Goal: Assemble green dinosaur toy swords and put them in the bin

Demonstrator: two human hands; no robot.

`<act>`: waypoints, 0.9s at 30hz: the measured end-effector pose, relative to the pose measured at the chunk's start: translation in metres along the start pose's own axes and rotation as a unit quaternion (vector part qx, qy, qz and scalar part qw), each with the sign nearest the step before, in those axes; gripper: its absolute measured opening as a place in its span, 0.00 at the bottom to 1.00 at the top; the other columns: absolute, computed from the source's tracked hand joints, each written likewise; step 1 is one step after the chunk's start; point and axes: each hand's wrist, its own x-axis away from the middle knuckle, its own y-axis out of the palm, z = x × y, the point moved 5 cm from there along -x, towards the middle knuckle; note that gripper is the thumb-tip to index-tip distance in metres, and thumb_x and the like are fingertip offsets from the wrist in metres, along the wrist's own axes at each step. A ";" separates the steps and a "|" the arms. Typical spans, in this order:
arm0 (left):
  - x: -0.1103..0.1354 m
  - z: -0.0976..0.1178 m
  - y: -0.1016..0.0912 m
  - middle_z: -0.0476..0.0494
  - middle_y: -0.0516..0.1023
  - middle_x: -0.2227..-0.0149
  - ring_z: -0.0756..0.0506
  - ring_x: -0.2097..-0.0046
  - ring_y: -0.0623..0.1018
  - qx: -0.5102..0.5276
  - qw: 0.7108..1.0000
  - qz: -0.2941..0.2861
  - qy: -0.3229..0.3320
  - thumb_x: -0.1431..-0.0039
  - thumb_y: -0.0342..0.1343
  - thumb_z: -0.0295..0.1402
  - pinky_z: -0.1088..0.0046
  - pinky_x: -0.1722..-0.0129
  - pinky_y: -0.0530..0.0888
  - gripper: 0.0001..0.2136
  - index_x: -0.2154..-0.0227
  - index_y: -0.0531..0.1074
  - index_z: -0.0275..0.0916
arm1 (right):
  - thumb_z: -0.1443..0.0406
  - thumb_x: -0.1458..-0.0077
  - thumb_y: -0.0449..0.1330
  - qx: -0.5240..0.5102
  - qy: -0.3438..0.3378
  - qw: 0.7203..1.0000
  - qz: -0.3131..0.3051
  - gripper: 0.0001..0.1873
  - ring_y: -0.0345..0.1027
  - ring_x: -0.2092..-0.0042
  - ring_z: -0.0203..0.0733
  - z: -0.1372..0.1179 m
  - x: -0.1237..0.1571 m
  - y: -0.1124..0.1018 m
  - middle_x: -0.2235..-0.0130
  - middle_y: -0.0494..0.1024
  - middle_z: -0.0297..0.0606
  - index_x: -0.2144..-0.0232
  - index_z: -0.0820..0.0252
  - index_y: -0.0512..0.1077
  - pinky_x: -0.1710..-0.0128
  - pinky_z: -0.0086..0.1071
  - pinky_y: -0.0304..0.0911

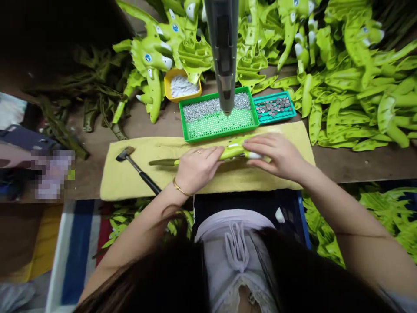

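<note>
A long green plastic toy part lies across a yellow cloth on the table. My left hand grips its left portion with the fingers curled over it. My right hand presses down on its right portion, fingers together over the top. A dark thin end of the part sticks out to the left of my left hand. A grey powered screwdriver hangs from above, its tip just over a green tray of small screws.
A small hammer rests on the cloth's left side. A teal tray of metal pieces and a yellow tub of white bits stand behind. Heaps of green toy shells cover the back and right.
</note>
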 end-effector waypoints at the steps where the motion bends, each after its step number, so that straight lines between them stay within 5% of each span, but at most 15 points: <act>1: -0.001 -0.004 -0.002 0.38 0.83 0.57 0.40 0.61 0.83 0.004 1.000 -0.004 -0.001 0.34 0.50 0.38 0.64 0.62 0.77 0.15 0.52 0.75 0.34 | 0.50 0.41 0.56 0.001 -0.017 1.000 -0.013 0.22 0.72 0.47 0.47 0.000 -0.001 0.000 0.50 0.79 0.42 0.52 0.55 0.74 0.47 0.43 0.66; 5: 0.006 -0.023 -0.009 0.36 0.82 0.55 0.41 0.56 0.82 0.063 0.998 0.010 -0.012 0.33 0.48 0.38 0.66 0.58 0.79 0.16 0.51 0.73 0.33 | 0.53 0.40 0.56 0.076 0.001 0.997 -0.017 0.21 0.73 0.48 0.48 0.002 -0.016 -0.002 0.50 0.80 0.44 0.51 0.57 0.73 0.44 0.47 0.64; 8: 0.007 -0.023 -0.012 0.38 0.82 0.55 0.42 0.56 0.82 0.077 0.996 0.044 0.012 0.33 0.49 0.37 0.68 0.58 0.79 0.15 0.50 0.72 0.34 | 0.49 0.43 0.58 0.156 -0.049 0.986 -0.036 0.29 0.69 0.44 0.55 -0.028 -0.036 0.011 0.44 0.75 0.50 0.46 0.62 0.69 0.40 0.55 0.57; 10: 0.004 -0.016 -0.014 0.37 0.82 0.54 0.42 0.56 0.82 0.069 0.995 0.065 0.032 0.33 0.50 0.35 0.68 0.57 0.78 0.14 0.50 0.71 0.34 | 0.55 0.39 0.54 0.129 -0.099 0.983 -0.083 0.25 0.72 0.49 0.50 -0.048 -0.047 0.031 0.48 0.77 0.49 0.45 0.64 0.68 0.49 0.46 0.66; 13: -0.002 -0.011 -0.013 0.37 0.83 0.58 0.43 0.61 0.83 0.044 0.994 0.090 0.046 0.34 0.51 0.34 0.69 0.61 0.77 0.12 0.52 0.71 0.33 | 0.59 0.35 0.49 0.086 -0.101 0.988 -0.073 0.19 0.74 0.56 0.43 -0.050 -0.062 0.051 0.55 0.81 0.45 0.50 0.62 0.72 0.59 0.37 0.68; 19: -0.013 -0.010 -0.012 0.39 0.83 0.62 0.44 0.68 0.82 0.024 0.987 0.136 0.086 0.38 0.57 0.29 0.71 0.69 0.74 0.14 0.50 0.71 0.35 | 0.59 0.35 0.49 0.069 -0.103 0.992 -0.002 0.18 0.74 0.58 0.38 -0.042 -0.054 0.051 0.58 0.82 0.40 0.53 0.62 0.74 0.59 0.33 0.69; 22: -0.005 -0.017 -0.006 0.38 0.82 0.56 0.42 0.59 0.82 0.064 0.986 0.104 0.113 0.39 0.56 0.26 0.67 0.58 0.75 0.27 0.37 0.61 0.40 | 0.58 0.36 0.52 0.089 -0.147 0.982 0.078 0.18 0.73 0.53 0.39 -0.037 -0.042 0.014 0.54 0.81 0.40 0.52 0.63 0.73 0.53 0.34 0.70; 24: 0.015 -0.029 0.005 0.40 0.80 0.51 0.40 0.52 0.80 0.088 0.987 0.062 0.122 0.38 0.53 0.24 0.64 0.53 0.75 0.32 0.33 0.53 0.47 | 0.55 0.38 0.54 0.084 -0.109 0.975 0.172 0.19 0.72 0.49 0.40 0.000 -0.042 -0.034 0.52 0.80 0.41 0.52 0.61 0.73 0.48 0.36 0.68; 27: 0.060 -0.055 0.028 0.45 0.79 0.49 0.39 0.48 0.78 0.092 0.990 0.008 0.110 0.36 0.45 0.26 0.61 0.51 0.75 0.29 0.34 0.54 0.55 | 0.56 0.36 0.50 0.102 0.172 0.937 0.288 0.19 0.73 0.53 0.41 0.119 -0.053 -0.122 0.53 0.80 0.41 0.48 0.55 0.71 0.50 0.40 0.68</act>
